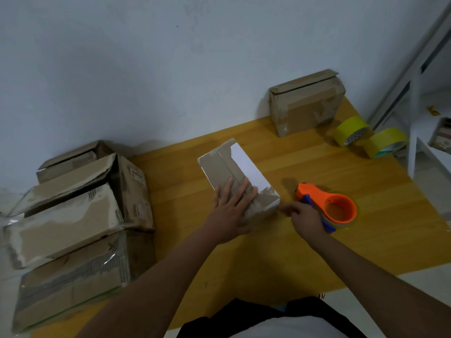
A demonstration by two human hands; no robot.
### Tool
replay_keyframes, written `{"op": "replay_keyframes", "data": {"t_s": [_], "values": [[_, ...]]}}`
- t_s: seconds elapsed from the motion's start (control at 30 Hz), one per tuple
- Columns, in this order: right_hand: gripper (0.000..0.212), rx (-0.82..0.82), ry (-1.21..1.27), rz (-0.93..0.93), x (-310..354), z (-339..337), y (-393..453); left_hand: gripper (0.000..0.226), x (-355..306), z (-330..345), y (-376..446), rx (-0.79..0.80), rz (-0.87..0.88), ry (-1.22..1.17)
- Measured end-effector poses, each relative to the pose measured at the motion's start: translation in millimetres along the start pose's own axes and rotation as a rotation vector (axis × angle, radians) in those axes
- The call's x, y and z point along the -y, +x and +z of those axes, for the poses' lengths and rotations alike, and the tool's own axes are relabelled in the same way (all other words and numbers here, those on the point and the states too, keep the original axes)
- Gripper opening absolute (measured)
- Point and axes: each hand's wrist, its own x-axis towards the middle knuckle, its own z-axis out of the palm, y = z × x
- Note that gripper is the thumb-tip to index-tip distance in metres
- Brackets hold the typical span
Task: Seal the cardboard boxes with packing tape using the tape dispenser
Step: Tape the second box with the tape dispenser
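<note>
**Left hand flat on the small box, right hand on the tape dispenser**

Head view: a yellow wooden worktop (280, 245) runs from the near edge to a pale wall. At its middle lies a small brown cardboard box with one white side (234, 172), its long axis slanting from far left to near right, its top flaps closed. The left hand (231, 206) rests on the near end of this box, fingers straight and spread, palm pressing down on the flaps. Just right of the box's near corner, the right hand (306, 217) has its fingers curled round the blue handle of an orange plastic tape dispenser (329, 206), which sits on the worktop with its round hub facing up and its nose pointing toward the far left. The index finger of that hand sticks out toward the box corner; whether it touches the box cannot be told. A clear tape roll seems to sit under the hub, though it is hard to make out.

At the far right of the worktop, against the wall, stands a second brown cardboard box with worn tape patches (306, 103). Near it on the right lie two rolls of yellow packing tape (352, 130), touching each other. A stack of larger, battered cardboard boxes (73, 215) fills the left side, some with flaps open. A white metal frame (415, 132) stands at the right edge.
</note>
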Motion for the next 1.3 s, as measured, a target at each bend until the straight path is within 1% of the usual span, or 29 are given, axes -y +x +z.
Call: {"op": "replay_keyframes", "data": {"t_s": [0.07, 0.1, 0.13, 0.23, 0.27, 0.3, 0.37, 0.4, 0.5, 0.6, 0.73, 0.8, 0.9, 0.93, 0.97, 1.03, 1.07, 1.2, 1.23, 1.3], "values": [[0.028, -0.242, -0.223, -0.147, -14, -20, 1, 0.106, 5, 1, 2, -0.021, 0.031, 0.035], [0.028, -0.311, -0.331, -0.169, -23, -27, 2, 0.106, 9, 0, 4, -0.030, 0.048, 0.055], [0.035, -0.326, -0.427, -0.154, -30, -33, 1, 0.106, 13, 0, 7, -0.037, 0.067, 0.073], [0.067, -0.171, -0.698, -0.094, -52, -34, -4, 0.107, 19, -4, 19, -0.034, 0.114, 0.105], [0.074, -0.148, -0.779, -0.102, -57, -33, -3, 0.108, 19, -5, 23, -0.038, 0.119, 0.110], [0.079, -0.169, -0.830, -0.125, -60, -32, -1, 0.108, 19, -6, 27, -0.044, 0.119, 0.111], [0.082, -0.257, -0.852, -0.172, -58, -35, 4, 0.107, 19, -6, 30, -0.050, 0.109, 0.112], [0.082, -0.265, -0.855, -0.182, -57, -37, 6, 0.107, 18, -6, 31, -0.052, 0.107, 0.111], [0.081, -0.227, -0.852, -0.199, -60, -41, 9, 0.105, 19, -6, 31, -0.067, 0.107, 0.108], [0.089, -0.220, -0.803, -0.212, -74, -42, -2, 0.106, 19, -5, 31, -0.072, 0.109, 0.103], [0.088, -0.215, -0.924, -0.309, -90, -40, -4, 0.105, 19, -4, 32, -0.083, 0.109, 0.080], [0.087, -0.160, -0.967, -0.290, -88, -42, 2, 0.106, 17, -4, 32, -0.079, 0.109, 0.074], [0.085, -0.185, -0.990, -0.290, -81, -47, 12, 0.105, 18, -3, 31, -0.080, 0.109, 0.079], [0.079, -0.180, -0.933, -0.279, -74, -52, 14, 0.104, 18, -4, 30, -0.088, 0.109, 0.077], [0.071, -0.164, -0.825, -0.273, -69, -58, 16, 0.104, 18, -3, 30, -0.094, 0.108, 0.072], [0.059, -0.104, -0.483, -0.238, -53, -71, 15, 0.104, 19, -2, 28, -0.101, 0.109, 0.064], [0.056, -0.107, -0.317, -0.187, -43, -76, 13, 0.104, 19, 0, 28, -0.106, 0.112, 0.063], [0.040, -0.250, 0.202, 0.033, -3, -93, -3, 0.105, 19, 3, 30, -0.109, 0.120, 0.055], [0.037, -0.295, 0.280, 0.042, 5, -96, -8, 0.105, 20, 2, 30, -0.110, 0.118, 0.054], [0.033, -0.348, 0.341, -0.011, 23, -102, -19, 0.105, 19, 3, 31, -0.119, 0.114, 0.061]]}}
